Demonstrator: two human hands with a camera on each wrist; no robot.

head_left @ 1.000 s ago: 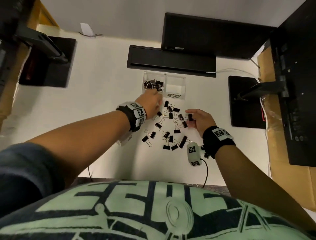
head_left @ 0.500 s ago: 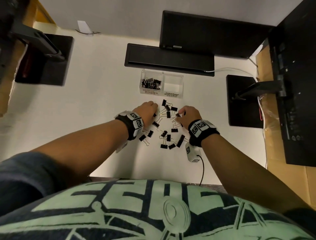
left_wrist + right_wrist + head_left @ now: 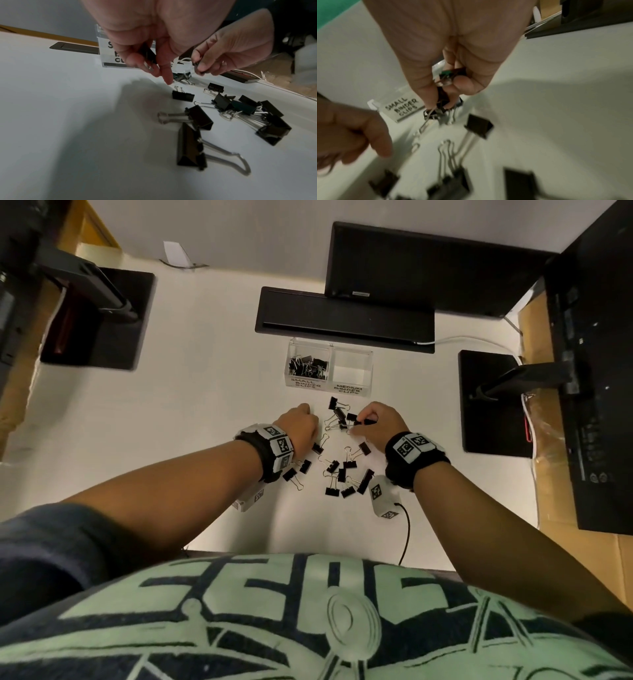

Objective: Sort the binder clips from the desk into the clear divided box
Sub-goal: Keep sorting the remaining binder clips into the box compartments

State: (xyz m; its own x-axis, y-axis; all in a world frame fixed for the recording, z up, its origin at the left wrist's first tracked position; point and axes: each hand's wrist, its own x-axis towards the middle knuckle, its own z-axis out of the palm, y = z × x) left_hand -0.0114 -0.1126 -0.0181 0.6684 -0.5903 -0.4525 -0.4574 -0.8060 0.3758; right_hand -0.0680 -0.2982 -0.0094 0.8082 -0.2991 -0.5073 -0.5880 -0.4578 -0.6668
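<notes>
Left fingers (image 3: 132,56): curled round a small black clip (image 3: 148,54).
Right fingers (image 3: 426,89): pinching clips (image 3: 442,94) — dark, blurred.
Loose binder clips (image 3: 342,470): scattered on the worktop (image 3: 191,412) between the wrists.
Clear divided box (image 3: 352,387): just beyond — small clips in its left compartment.
</notes>
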